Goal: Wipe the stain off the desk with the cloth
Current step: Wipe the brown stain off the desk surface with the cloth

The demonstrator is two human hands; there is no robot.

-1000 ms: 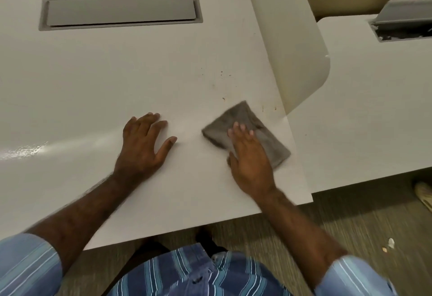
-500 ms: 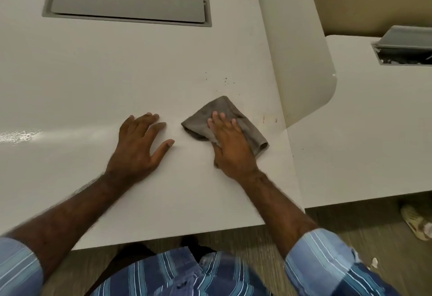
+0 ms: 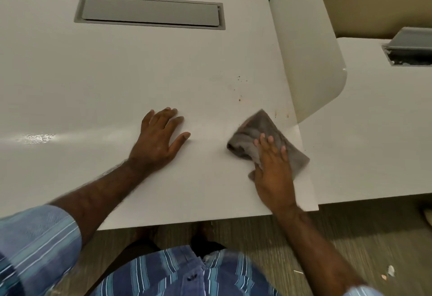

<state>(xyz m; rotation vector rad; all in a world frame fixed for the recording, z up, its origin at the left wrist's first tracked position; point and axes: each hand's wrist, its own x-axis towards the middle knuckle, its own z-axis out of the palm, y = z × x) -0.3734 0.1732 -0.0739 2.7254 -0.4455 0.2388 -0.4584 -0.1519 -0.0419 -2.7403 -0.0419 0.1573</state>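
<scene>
The cloth lies on the white tabletop near its right edge, just short of the white divider panel. It is a grey rag, soft and limp by the look of it, bunched into folds on its left side and flatter toward the right. The right hand lies on top of it with fingers straight and spread, pressing it down rather than gripping it. The left hand rests flat on the bare tabletop well to the left, fingers splayed, holding nothing, seemingly as a brace.

The stain shows as small brown specks just beyond the cloth, with a couple more marks close by the divider's foot; the cloth does not cover them.

I judge the rag light and floppy, so it will crumple under a push instead of sliding stiffly. A flat palm over its middle, as here, seems the best hold. The glossy tabletop looks slick, so the cloth should glide easily.
</scene>
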